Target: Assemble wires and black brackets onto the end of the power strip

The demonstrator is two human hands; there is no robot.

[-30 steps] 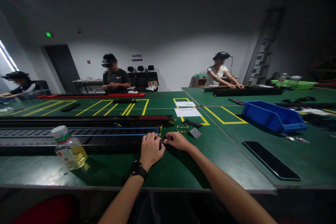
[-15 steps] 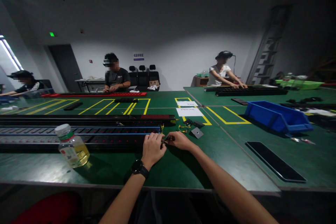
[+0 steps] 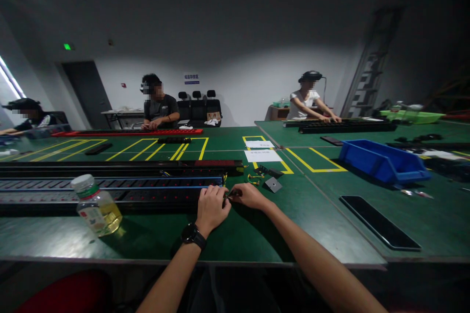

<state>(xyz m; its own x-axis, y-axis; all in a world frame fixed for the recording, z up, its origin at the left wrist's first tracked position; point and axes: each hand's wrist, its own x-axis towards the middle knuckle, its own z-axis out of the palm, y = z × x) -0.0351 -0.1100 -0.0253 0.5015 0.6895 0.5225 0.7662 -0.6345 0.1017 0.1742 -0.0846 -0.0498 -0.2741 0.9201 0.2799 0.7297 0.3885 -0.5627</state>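
Observation:
My left hand (image 3: 212, 208), with a watch on its wrist, is closed over the right end of a long black rail (image 3: 157, 200). Blue strips and small red spots run along that rail. Just right of the rail's end, my right hand (image 3: 250, 196) pinches a small dark piece between thumb and fingers, close to the left fingertips. What that piece is cannot be made out. Beyond my right hand lie short yellow wires (image 3: 254, 179), a grey square plate (image 3: 273, 185) with a hole, and a small black part (image 3: 273, 172).
A bottle of yellow liquid (image 3: 98, 210) stands before the rail. Another black rail (image 3: 121, 168) lies behind. Paper sheets (image 3: 261, 156), a blue bin (image 3: 382, 161) and a black phone-like slab (image 3: 378, 222) are to the right. Several co-workers sit across the green table (image 3: 312, 215).
The whole view has shifted slightly left. Both hands stay at the rail's end, with only slight finger movement.

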